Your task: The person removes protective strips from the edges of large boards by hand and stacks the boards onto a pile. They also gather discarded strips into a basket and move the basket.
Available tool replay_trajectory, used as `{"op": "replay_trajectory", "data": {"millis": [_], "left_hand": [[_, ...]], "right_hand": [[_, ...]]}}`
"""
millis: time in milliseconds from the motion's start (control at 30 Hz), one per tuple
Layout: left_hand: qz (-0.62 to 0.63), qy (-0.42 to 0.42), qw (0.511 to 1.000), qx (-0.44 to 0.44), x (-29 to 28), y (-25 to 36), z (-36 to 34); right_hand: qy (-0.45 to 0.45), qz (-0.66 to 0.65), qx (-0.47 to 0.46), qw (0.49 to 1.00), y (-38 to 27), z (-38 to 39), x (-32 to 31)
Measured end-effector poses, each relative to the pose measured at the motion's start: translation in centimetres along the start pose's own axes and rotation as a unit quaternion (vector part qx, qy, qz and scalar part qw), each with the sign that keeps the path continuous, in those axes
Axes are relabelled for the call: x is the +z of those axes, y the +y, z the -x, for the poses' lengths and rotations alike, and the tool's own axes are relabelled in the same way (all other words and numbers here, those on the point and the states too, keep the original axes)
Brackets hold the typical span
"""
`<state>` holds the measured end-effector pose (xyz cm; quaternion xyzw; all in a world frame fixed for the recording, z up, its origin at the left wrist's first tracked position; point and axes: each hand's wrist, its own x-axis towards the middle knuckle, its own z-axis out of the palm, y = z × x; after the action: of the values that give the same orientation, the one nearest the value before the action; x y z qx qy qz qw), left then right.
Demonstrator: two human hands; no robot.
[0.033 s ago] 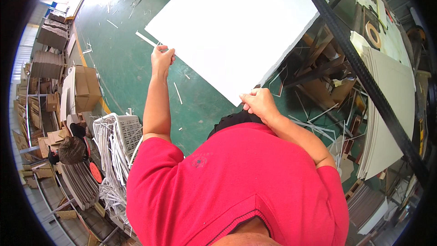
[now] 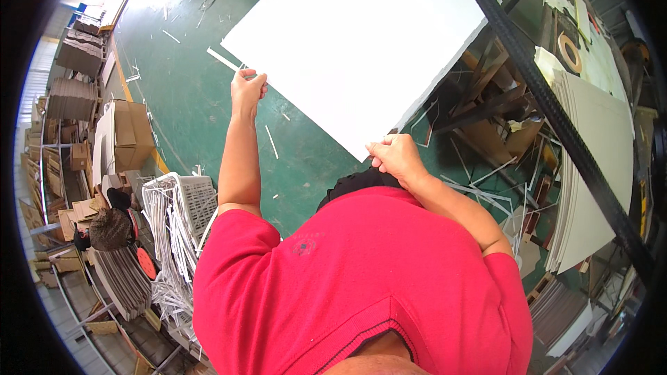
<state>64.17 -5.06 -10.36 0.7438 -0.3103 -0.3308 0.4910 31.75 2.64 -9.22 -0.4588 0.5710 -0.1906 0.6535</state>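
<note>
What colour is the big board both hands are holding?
Plain white board, no pattern; head view shows it best.

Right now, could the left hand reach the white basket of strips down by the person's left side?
Probably not as things stand: the left hand is gripping the white board's corner, raised, and the basket sits low beside the left elbow. It would have to let go first.

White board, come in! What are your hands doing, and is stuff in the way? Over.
Left hand and right hand grip white board edge. Board held above green floor. Black bar crosses at right.
</note>
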Motion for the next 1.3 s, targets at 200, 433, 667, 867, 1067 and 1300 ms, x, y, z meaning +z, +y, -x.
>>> {"op": "replay_trajectory", "data": {"millis": [200,433,667,867,1067,1300], "left_hand": [[0.026,-0.024,0.999,-0.027,0.1,-0.3,0.1],[0.097,-0.046,0.992,-0.062,0.2,-1.2,-0.1],[0.091,-0.05,0.993,-0.054,0.2,-1.7,-0.4],[0.096,-0.067,0.99,-0.073,-0.4,-2.8,-1.8],[0.039,-0.019,0.998,-0.049,0.7,-3.2,-1.9],[-0.187,0.217,0.947,0.147,3.4,-2.2,1.6]], "right_hand": [[0.036,0.011,-0.006,0.999,0.7,-0.3,0.0],[0.011,-0.083,-0.03,0.996,1.5,-0.2,-0.7],[-0.018,-0.028,0.004,0.999,1.1,1.2,-1.3],[-0.053,-0.061,-0.031,0.996,4.9,1.1,-2.2],[-0.017,0.012,-0.073,0.997,7.1,2.1,-5.4],[0.2,-0.05,-0.119,0.971,9.7,8.7,-13.7]]}}
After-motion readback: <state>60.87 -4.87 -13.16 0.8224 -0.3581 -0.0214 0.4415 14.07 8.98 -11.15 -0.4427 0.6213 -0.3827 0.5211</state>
